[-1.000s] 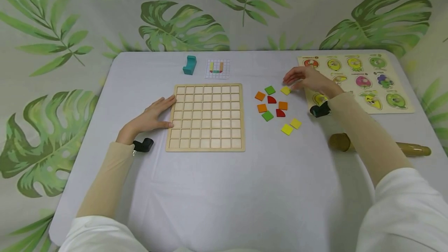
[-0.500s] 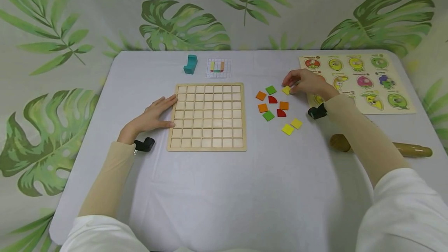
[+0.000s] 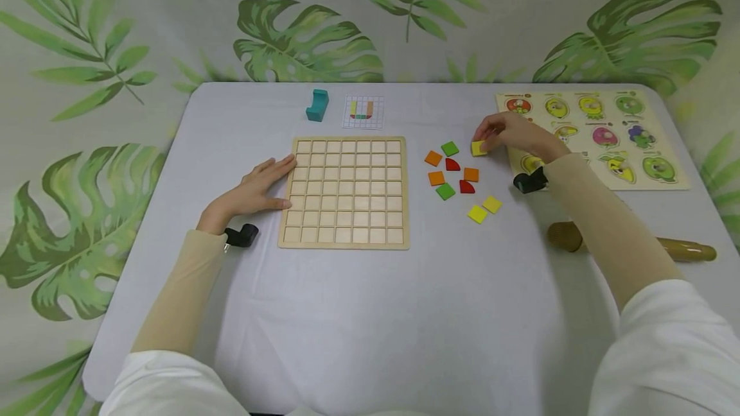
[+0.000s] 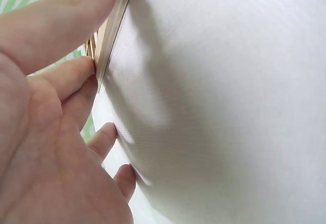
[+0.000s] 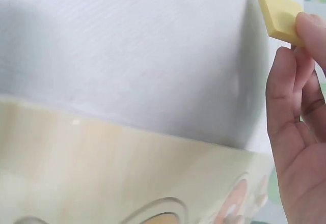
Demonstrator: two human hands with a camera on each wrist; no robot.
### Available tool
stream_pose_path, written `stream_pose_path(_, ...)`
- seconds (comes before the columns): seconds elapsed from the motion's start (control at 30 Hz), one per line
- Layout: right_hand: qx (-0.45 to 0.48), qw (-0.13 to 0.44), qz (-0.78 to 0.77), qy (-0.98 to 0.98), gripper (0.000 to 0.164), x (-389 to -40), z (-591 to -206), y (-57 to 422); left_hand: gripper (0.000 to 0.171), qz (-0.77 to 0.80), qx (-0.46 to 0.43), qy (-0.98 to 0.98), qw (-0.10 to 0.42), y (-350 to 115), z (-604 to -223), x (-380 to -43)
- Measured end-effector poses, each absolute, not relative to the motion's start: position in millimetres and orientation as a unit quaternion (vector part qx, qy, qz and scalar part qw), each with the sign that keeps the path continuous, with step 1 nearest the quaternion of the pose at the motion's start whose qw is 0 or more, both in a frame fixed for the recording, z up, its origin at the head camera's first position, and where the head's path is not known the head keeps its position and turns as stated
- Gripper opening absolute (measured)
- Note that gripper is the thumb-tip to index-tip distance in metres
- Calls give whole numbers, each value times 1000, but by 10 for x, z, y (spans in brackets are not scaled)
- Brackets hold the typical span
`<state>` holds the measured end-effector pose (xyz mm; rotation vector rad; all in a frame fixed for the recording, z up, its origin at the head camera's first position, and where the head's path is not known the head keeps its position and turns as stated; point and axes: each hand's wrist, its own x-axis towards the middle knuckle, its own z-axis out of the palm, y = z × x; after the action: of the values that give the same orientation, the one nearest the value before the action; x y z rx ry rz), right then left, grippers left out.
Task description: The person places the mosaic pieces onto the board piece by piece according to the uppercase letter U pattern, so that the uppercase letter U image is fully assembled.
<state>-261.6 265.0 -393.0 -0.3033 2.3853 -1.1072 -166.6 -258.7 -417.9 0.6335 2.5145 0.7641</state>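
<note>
A square wooden grid board (image 3: 343, 247) lies left of the middle in the head view. My left hand (image 3: 248, 188) rests at its left edge, thumb and fingers spread and touching the rim. In the left wrist view the thumb and index fingertip meet the board's side (image 4: 109, 40). Between thumb and fingertips my right hand (image 3: 517, 133) pinches a yellow square tile (image 5: 279, 16), raised over the cloth. Near it lie orange tiles (image 3: 471, 174), green tiles (image 3: 445, 191), red quarter-round tiles (image 3: 453, 164) and two more yellow tiles (image 3: 477, 214).
A grid-printed pattern card (image 3: 363, 112) with a coloured U shape lies behind the board, beside a teal block (image 3: 317, 106). A fruit puzzle board (image 3: 665, 146) sits at the back right, under the right forearm. A brown microphone-shaped object (image 3: 564, 237) lies nearer, partly covered by that arm.
My right fingers have closed on the back yellow tile and lifted it off the cloth, tilting it. The left hand has stayed at the board's edge.
</note>
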Motion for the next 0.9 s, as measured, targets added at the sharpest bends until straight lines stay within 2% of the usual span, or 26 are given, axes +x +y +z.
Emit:
stream_pose_path(0.33, -117, 256, -472, 836, 16, -2665, -3884, 2376, 85, 275, 222, 906, 232, -2555, -4128, -1662)
stream_pose_path(0.9, -170, 285, -527, 782, 13, -2683, -3955, 1121, 86, 269, 214, 907, 243, -2508, -4118, -1690)
